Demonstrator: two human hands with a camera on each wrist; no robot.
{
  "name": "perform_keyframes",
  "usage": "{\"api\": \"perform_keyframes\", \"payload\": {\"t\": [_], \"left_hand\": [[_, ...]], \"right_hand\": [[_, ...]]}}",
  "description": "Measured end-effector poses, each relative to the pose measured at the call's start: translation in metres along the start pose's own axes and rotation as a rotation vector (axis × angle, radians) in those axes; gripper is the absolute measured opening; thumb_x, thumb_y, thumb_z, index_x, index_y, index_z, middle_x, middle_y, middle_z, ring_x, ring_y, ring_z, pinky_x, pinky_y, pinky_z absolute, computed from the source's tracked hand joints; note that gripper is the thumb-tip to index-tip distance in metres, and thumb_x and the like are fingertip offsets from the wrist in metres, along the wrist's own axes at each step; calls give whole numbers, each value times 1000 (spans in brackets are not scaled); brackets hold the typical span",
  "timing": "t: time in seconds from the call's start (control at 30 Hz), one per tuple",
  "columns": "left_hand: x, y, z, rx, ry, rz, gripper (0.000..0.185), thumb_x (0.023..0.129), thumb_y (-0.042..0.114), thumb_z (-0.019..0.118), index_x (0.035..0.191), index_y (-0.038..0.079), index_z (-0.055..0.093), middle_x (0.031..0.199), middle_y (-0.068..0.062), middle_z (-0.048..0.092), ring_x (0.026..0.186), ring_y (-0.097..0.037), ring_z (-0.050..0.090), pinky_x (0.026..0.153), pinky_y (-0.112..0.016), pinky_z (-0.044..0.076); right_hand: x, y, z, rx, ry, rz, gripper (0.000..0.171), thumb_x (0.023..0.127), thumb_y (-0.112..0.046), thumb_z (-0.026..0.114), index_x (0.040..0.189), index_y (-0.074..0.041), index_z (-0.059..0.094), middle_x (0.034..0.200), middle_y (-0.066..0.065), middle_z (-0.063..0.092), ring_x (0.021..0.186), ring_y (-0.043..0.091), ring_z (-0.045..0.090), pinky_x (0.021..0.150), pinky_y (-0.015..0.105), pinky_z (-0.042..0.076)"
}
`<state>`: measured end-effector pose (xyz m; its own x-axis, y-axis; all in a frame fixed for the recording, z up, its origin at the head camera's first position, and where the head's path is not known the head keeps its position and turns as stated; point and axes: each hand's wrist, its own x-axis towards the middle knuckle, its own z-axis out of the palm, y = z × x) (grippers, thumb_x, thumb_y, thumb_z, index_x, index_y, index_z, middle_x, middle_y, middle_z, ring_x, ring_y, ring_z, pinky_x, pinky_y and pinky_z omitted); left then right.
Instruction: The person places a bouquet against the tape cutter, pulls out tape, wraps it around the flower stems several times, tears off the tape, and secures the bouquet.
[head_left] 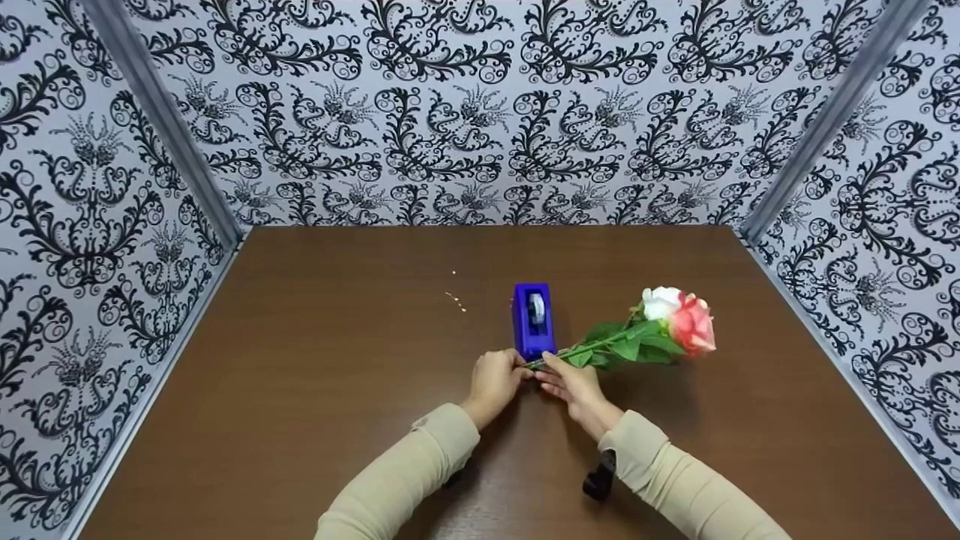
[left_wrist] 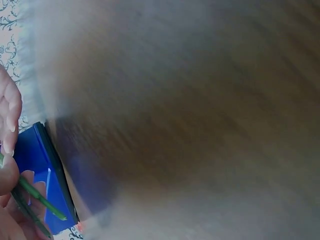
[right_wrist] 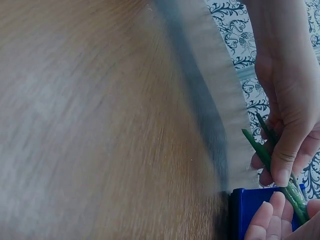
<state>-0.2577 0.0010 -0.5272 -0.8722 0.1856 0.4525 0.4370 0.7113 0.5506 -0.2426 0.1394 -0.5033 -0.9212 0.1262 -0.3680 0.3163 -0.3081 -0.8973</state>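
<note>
Two artificial roses, one white (head_left: 661, 301) and one pink (head_left: 693, 325), lie with leafy green stems (head_left: 592, 346) pointing toward me. My right hand (head_left: 553, 367) pinches the stems (right_wrist: 263, 151) between thumb and fingers. My left hand (head_left: 519, 367) grips the stem ends (left_wrist: 36, 197) just beside it. Both hands sit at the near end of a blue tape dispenser (head_left: 534, 319), which stands on the brown table (head_left: 315, 390). The dispenser (left_wrist: 42, 172) shows at the left wrist view's left edge and the dispenser (right_wrist: 254, 210) at the right wrist view's bottom.
Patterned black-and-white walls (head_left: 480, 112) close the table in at the back and both sides. A few pale specks (head_left: 456, 300) lie left of the dispenser. A dark wrist device (head_left: 600, 475) hangs under my right sleeve.
</note>
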Motion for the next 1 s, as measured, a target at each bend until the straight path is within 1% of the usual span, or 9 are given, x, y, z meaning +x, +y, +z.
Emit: {"api": "perform_keyframes", "payload": {"t": [0.1, 0.3, 0.47, 0.6, 0.67, 0.73, 0.87, 0.93, 1.0], "left_hand": [[-1, 5, -5, 31, 5, 13, 16, 71, 17, 76, 69, 7, 64, 66, -2, 67, 61, -20, 64, 56, -31, 48], [-3, 1, -4, 243, 36, 183, 20, 73, 19, 75, 71, 9, 58, 66, -1, 65, 60, -18, 62, 58, -30, 43], [-5, -4, 1, 381, 113, 318, 26, 68, 17, 76, 71, 10, 51, 63, 0, 60, 56, -17, 58, 52, -28, 35], [-5, -4, 2, 397, 115, 333, 28, 66, 16, 77, 70, 11, 50, 62, 0, 59, 54, -18, 56, 51, -28, 32], [-5, -4, 1, 331, 59, 286, 27, 68, 17, 76, 71, 10, 51, 64, -1, 60, 56, -18, 58, 52, -28, 34], [-3, -3, -1, 205, -25, 190, 26, 71, 22, 76, 73, 10, 53, 65, -1, 62, 58, -17, 59, 54, -27, 37], [4, -1, -7, -144, -176, -109, 28, 79, 35, 69, 74, 9, 61, 65, 1, 61, 58, -13, 55, 55, -25, 42], [9, 1, -10, -251, -214, -242, 34, 84, 39, 63, 71, 8, 63, 61, 2, 57, 55, -11, 50, 53, -24, 42], [14, 3, -11, -286, -236, -341, 40, 87, 43, 57, 67, 9, 62, 58, 3, 52, 53, -10, 46, 52, -24, 40]], "right_hand": [[-1, -1, 0, -2, 4, -13, 29, 85, -10, 63, 104, 5, 47, 73, 4, 67, 63, 12, 65, 60, 23, 52], [-1, 2, 1, 3, -21, -62, 19, 86, -3, 60, 100, 0, 48, 69, 2, 67, 64, 13, 64, 64, 27, 52], [-2, 4, 1, -16, -39, -103, 20, 86, 1, 58, 100, -3, 45, 73, -2, 65, 67, 10, 63, 63, 26, 50], [-4, 5, 1, -9, -48, -109, 21, 86, 3, 57, 101, -3, 44, 73, -3, 61, 67, 8, 60, 62, 24, 49], [-5, 6, 1, -5, -50, -108, 20, 86, 4, 57, 100, -3, 45, 72, -4, 60, 66, 7, 59, 62, 23, 49], [-5, 6, 0, -8, -52, -109, 19, 86, 4, 57, 99, -4, 45, 72, -4, 60, 66, 7, 58, 62, 23, 48], [-4, 8, -2, -9, -64, -114, 17, 87, 4, 56, 98, -5, 46, 74, -4, 60, 68, 7, 59, 65, 25, 48], [-4, 8, -3, 0, -67, -114, 17, 87, 4, 56, 98, -5, 47, 74, -4, 60, 68, 8, 59, 65, 26, 49], [-3, 9, -4, 11, -64, -112, 17, 86, 5, 55, 98, -4, 47, 74, -3, 61, 68, 8, 59, 65, 27, 49]]}}
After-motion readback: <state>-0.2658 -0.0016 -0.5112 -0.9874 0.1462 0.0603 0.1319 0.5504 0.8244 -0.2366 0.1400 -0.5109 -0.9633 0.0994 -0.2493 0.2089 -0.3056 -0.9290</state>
